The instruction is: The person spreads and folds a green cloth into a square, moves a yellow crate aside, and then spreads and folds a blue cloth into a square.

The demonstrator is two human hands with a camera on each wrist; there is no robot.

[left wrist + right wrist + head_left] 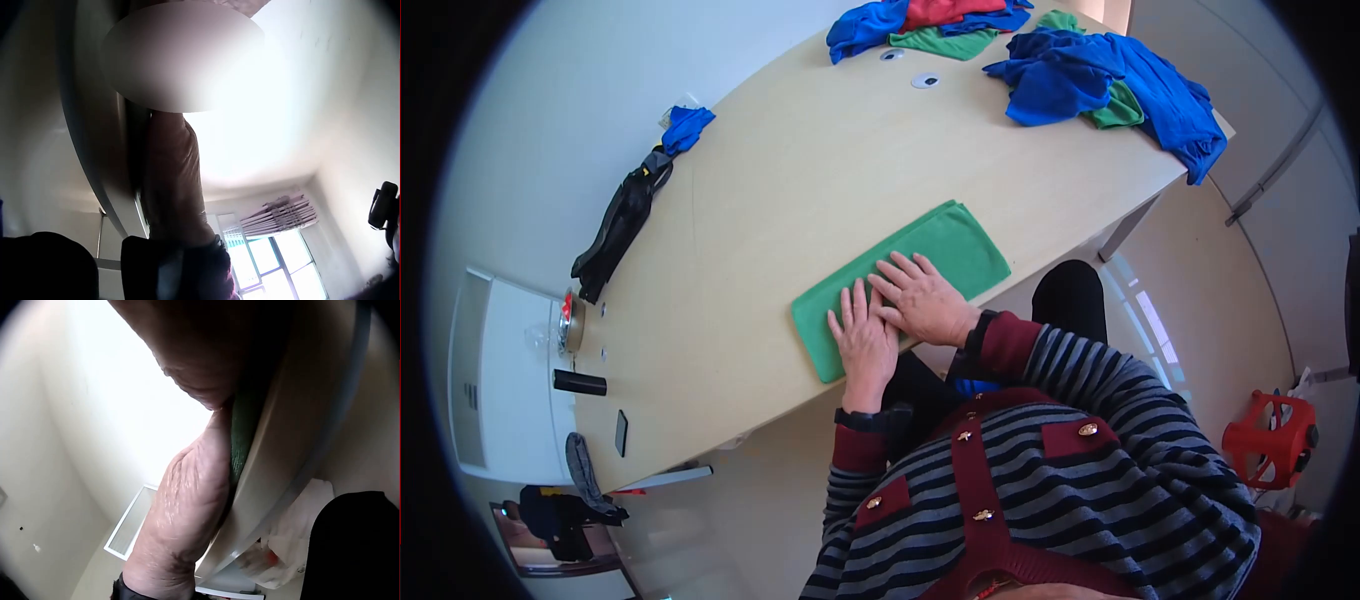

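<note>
A green cloth (pixel 945 240), folded into a long rectangle, lies flat near the front edge of the table. My left hand (pixel 867 345) rests on its left part with the fingers straight and spread. Beside it, my right hand (pixel 927 305) lies flat on the middle of the cloth, its fingertips pointing left and close to the left hand's fingers. In the right wrist view a strip of the green cloth (pixel 244 434) shows under the palms at the table edge. The left wrist view shows mostly the left forearm and wrist (pixel 175 175).
Heaps of blue, red and green cloths (pixel 945 28) and mostly blue cloths (pixel 1100 75) lie at the table's far end. Along the left edge are a black bag-like item (pixel 622 225), a blue cloth (pixel 688 130), a black cylinder (pixel 580 382) and a phone-like slab (pixel 621 434).
</note>
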